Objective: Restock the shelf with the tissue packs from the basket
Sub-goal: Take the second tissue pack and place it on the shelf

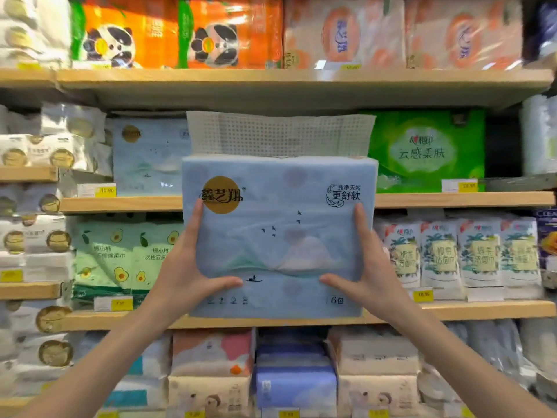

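A large pale blue tissue pack point(278, 233) with a gold round logo and a mountain drawing is held upright in front of the shelves. My left hand point(193, 267) grips its left side, thumb under the picture. My right hand point(364, 267) grips its right side the same way. The pack's perforated plastic handle flap point(280, 134) sticks up above it. A matching blue pack point(147, 158) stands on the wooden shelf point(120, 204) just left of the held one. The basket is out of view.
A green tissue box point(428, 152) stands to the right on the same shelf. Panda-print orange packs point(126, 34) fill the shelf above. Avocado-print packs point(120, 254) and white-green wipes point(458, 254) sit one shelf lower. More packs fill the bottom rows.
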